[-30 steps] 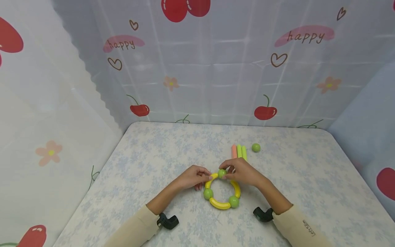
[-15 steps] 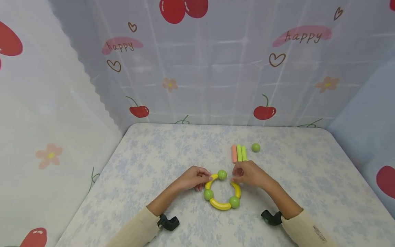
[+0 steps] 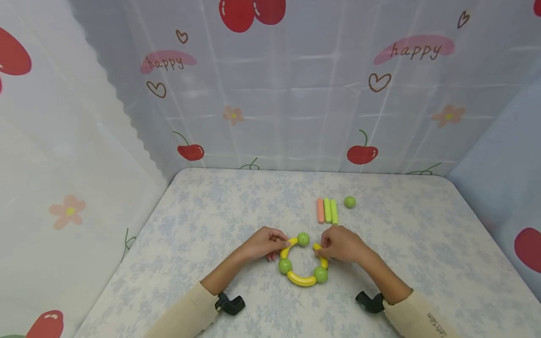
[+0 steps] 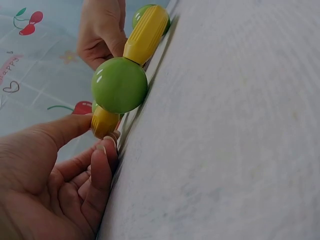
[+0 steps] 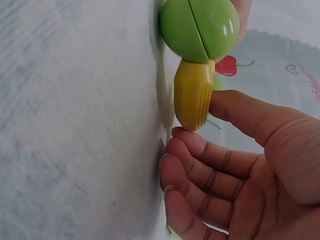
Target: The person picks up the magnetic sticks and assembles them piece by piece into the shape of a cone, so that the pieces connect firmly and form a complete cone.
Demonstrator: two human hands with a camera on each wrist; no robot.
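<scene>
An unclosed ring of three yellow curved rods and three green balls lies on the table in the head view. My left hand [image 3: 265,242] pinches the left curved rod [image 3: 284,253] between thumb and fingers. That rod joins the top green ball [image 3: 303,239] to the left green ball [image 3: 285,266]. With thumb and index finger my right hand [image 3: 343,244] pinches the right curved rod [image 5: 192,95], whose lower end meets the lower right green ball [image 3: 320,274]. A gap separates its upper end from the top ball. The third curved rod [image 3: 301,280] forms the bottom.
Behind my right hand lie a straight orange rod [image 3: 320,210] and two straight lime rods [image 3: 327,210]. A loose green ball [image 3: 350,202] sits right of them. A printed curtain [image 3: 279,94] stands behind the floral-patterned table [image 3: 220,202].
My right hand has let go of the top green ball, drawn back to the right and taken hold of the right curved rod. The left hand has kept its grip.
</scene>
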